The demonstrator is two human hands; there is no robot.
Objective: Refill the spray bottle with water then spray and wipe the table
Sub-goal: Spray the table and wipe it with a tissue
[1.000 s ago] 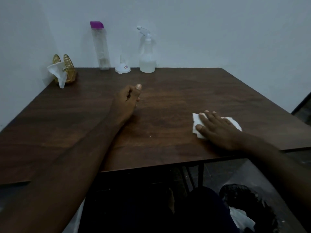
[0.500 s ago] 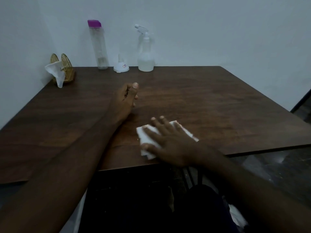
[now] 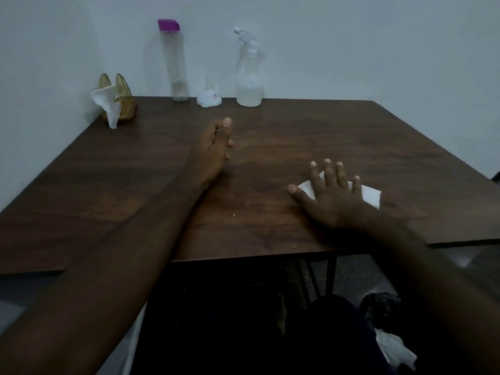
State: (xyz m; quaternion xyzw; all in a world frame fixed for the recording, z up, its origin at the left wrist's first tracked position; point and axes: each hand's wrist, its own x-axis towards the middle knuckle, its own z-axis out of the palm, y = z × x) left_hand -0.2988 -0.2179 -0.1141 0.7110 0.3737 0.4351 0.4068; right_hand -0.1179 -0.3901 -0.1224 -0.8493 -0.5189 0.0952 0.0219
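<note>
My right hand (image 3: 331,194) lies flat with spread fingers on a white tissue (image 3: 371,196), pressing it to the dark wooden table (image 3: 324,136) right of centre. My left hand (image 3: 213,147) rests on its edge mid-table, fingers loosely curled, thumb up, holding nothing. At the back edge stands the clear spray bottle (image 3: 249,77) with water in its lower part. Left of it are a small white funnel (image 3: 209,97) upside down and a tall clear water bottle (image 3: 174,60) with a purple cap.
A gold napkin holder (image 3: 119,101) with a white tissue stands at the back left corner by the wall. White walls close the back and left sides. Below the near table edge are metal legs, my lap and a crumpled white tissue (image 3: 395,350).
My right hand slid the tissue left toward the near middle of the table, then back to the right. My left hand stayed where it was.
</note>
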